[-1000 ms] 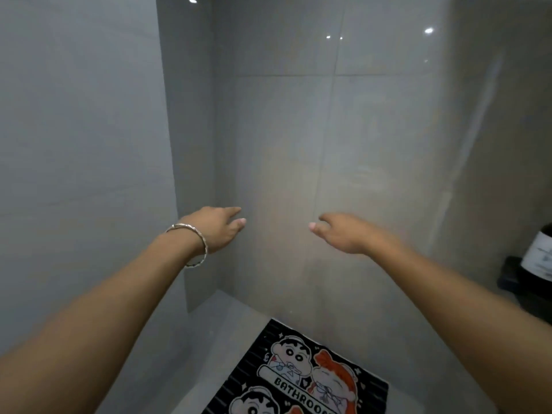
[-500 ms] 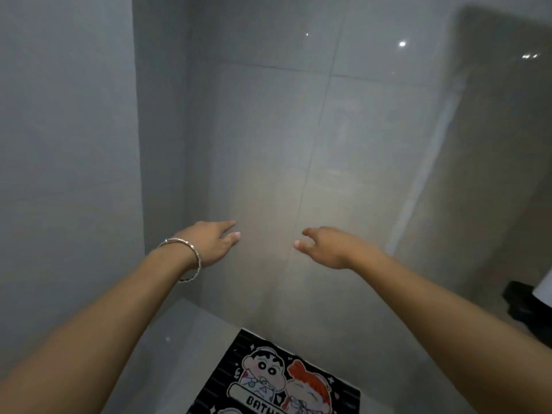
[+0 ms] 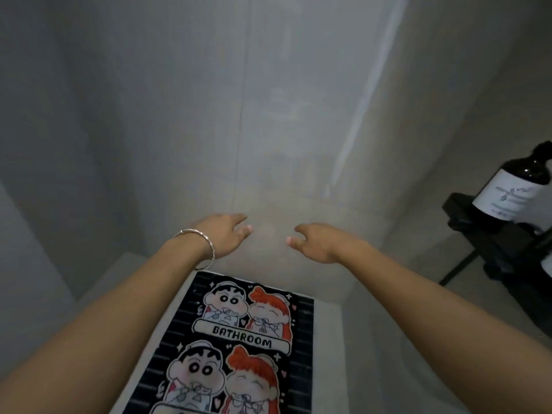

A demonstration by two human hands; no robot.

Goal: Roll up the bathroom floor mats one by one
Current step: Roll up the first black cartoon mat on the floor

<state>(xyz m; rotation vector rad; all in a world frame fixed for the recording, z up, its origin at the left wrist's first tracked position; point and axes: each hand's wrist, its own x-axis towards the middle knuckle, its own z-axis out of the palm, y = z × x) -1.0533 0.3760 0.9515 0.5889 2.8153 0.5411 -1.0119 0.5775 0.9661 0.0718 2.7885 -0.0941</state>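
While both arms were held out ahead of the person, the left hand (image 3: 222,234) hung in front of the grey wall (image 3: 268,115) with its fingers straight and a little spread, gripping nothing. The right hand (image 3: 316,242) hung beside it at about the same height, with a clear gap between the two. Its fingers were relaxed, its thumb pointed toward the left hand, and it too gripped nothing. Whether either hand touched the wall could not be told. A thin silver bracelet (image 3: 203,243) circled the left wrist.

The mat (image 3: 239,339) lay flat and unrolled on the pale floor (image 3: 358,354), below the hands and between the forearms, and neither hand was touching it. Its far short edge sat near the foot of the wall, just under the left wrist in the view. The left forearm crossed in front of its left side lower down. The mat was black with faint stripes and bore cartoon pairs, a dark-haired figure beside a red-haired one, over a white banner that read BATHROOM. Two such pairs showed, and the top of another banner showed at the bottom edge of the view.

At the far right a dark bottle (image 3: 513,186) with a white label stood on a black rack (image 3: 478,231), well apart from the mat and from both hands.
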